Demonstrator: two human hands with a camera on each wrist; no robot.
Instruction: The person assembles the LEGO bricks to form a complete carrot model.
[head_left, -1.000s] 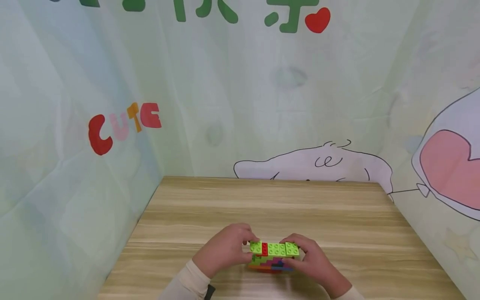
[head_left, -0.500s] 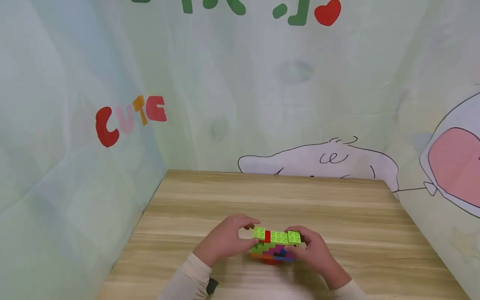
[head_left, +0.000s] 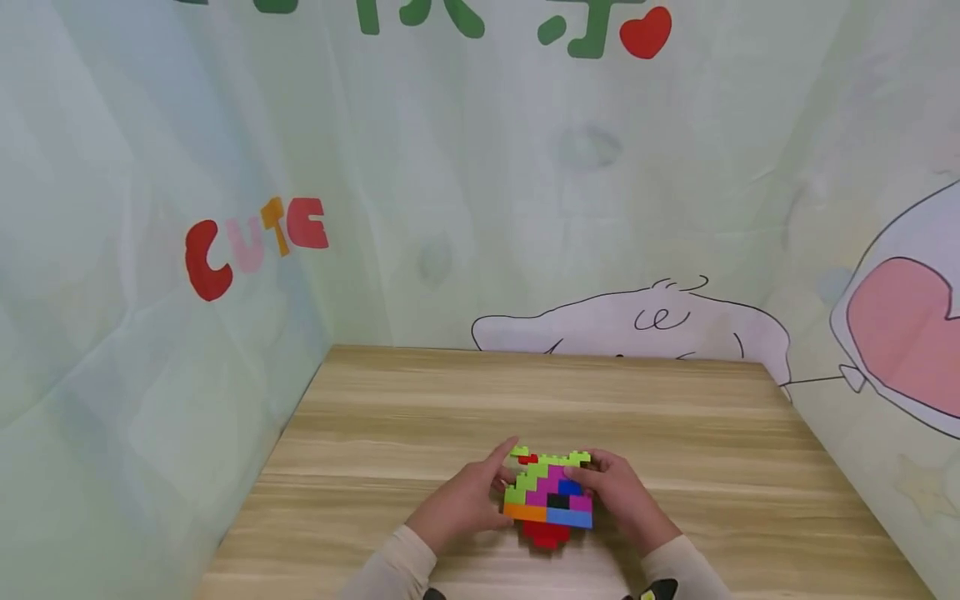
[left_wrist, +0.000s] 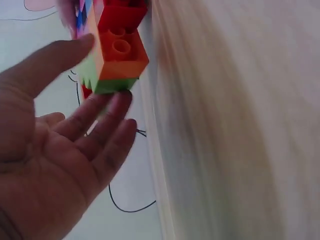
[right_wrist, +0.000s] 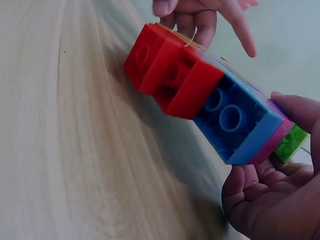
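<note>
A toy brick model [head_left: 546, 492] of joined lime, purple, blue, black and orange bricks, with red bricks at its bottom, is tilted so its patterned side faces the head camera. My right hand [head_left: 626, 500] holds its right end, thumb on the near face and fingers behind. In the right wrist view, the hollow undersides of the red bricks [right_wrist: 175, 80] and the light blue brick [right_wrist: 235, 115] show. At the left end, my left hand [head_left: 468, 500] is spread, its thumb and fingertips close to the orange brick [left_wrist: 122, 52]; whether they touch it is hard to tell.
The model is over a wood-grain table [head_left: 420, 400]. Behind and beside the table hangs a pale printed cloth [head_left: 450, 208] with cartoon drawings and coloured letters. Dark straps show at both sleeves [head_left: 397, 558].
The model has tipped, from showing mostly its studded top to showing its patterned side and red bottom. My left hand has moved from the upper left end and opened out; my right hand keeps its hold.
</note>
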